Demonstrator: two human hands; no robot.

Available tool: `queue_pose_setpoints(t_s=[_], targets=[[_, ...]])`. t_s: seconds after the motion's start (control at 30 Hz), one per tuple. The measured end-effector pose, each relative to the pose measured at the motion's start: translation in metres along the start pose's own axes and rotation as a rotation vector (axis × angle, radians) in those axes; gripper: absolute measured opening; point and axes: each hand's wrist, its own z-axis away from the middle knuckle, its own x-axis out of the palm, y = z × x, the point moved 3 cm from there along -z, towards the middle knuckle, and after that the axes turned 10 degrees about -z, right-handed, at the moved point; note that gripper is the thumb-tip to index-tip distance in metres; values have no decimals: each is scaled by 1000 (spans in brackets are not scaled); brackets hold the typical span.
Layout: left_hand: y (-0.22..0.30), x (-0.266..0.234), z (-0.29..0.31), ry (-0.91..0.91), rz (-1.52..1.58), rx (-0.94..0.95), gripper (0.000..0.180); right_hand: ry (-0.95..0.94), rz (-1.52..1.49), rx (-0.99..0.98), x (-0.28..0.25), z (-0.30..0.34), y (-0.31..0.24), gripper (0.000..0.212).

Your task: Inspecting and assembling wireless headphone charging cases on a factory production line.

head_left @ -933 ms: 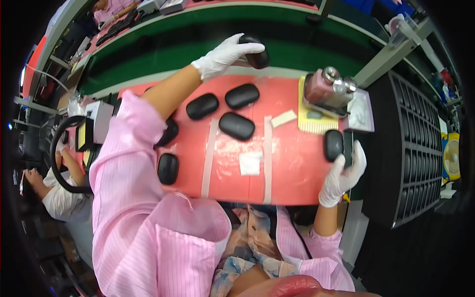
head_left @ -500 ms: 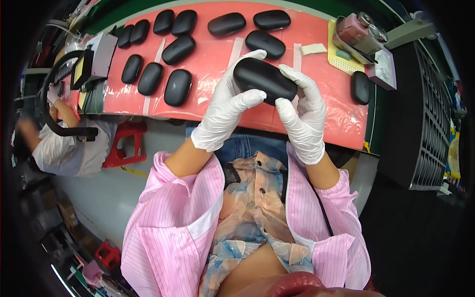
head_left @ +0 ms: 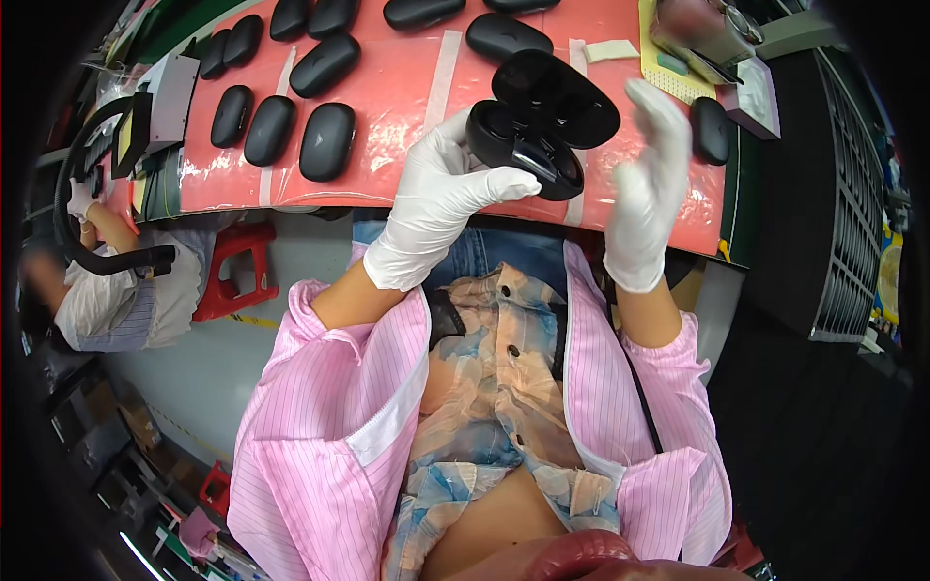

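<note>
A black earbud charging case [head_left: 550, 172] is held over the front of the table by my left hand [head_left: 431, 198], gloved in white, with the thumb along its near side. Its lid [head_left: 573, 102] stands raised, showing a glossy black inside; whether earbuds sit in it I cannot tell. Just right of the case, my gloved right hand [head_left: 647, 198] is apart from it, fingers stretched upward and slightly blurred. Several closed black cases lie on the table, among them one [head_left: 327, 142] left of my left hand and another [head_left: 509, 37] behind the held case. One more [head_left: 710, 131] lies at the right edge.
Red sheeting under clear plastic [head_left: 387, 116] covers the table. Toward the back right are a white pad [head_left: 610, 50], a yellow perforated mat [head_left: 651, 76] and a tissue box [head_left: 756, 121]. At left, a co-worker sits beside a red stool [head_left: 232, 276].
The case has gone from closed to lid up. My right hand has let go and moved to the right, while the left keeps hold. The view has shifted, so the table appears higher.
</note>
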Motion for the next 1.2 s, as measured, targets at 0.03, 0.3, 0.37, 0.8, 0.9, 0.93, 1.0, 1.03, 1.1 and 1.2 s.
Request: queue_pose_setpoints(t_s=[0.03, 0.3, 0.37, 0.8, 0.9, 0.93, 1.0, 1.03, 1.1, 1.2], targets=[[-1, 0, -2, 4, -1, -1, 46, 8, 559, -372, 1, 3, -14, 46], [4, 11, -3, -34, -87, -125, 56, -75, 634, -136, 2, 4, -19, 8], [-3, 8, -5, -27, -95, -66, 56, 204, 335, -163, -31, 6, -24, 5], [-26, -5, -1, -162, 925, -435, 99, 241, 1324, -133, -135, 75, -35, 29], [-30, -20, 2, -372, 565, -325, 113, 325, 905, 4, -106, 57, -38, 24], [-23, -18, 7, -355, 505, -295, 120, 283, 845, 71, -88, 45, -30, 24], [-24, -26, 17, -462, 663, -135, 121, 146, 712, 121, -55, 26, -2, 27], [-22, -34, 24, -482, 723, -83, 124, 50, 666, 85, -38, 14, 11, 30], [-16, -61, 41, -447, 655, -78, 129, -151, 821, -116, -4, -7, 28, 35], [-24, -129, 99, -326, 587, -85, 128, -358, 997, -283, 32, -19, 45, 33]])
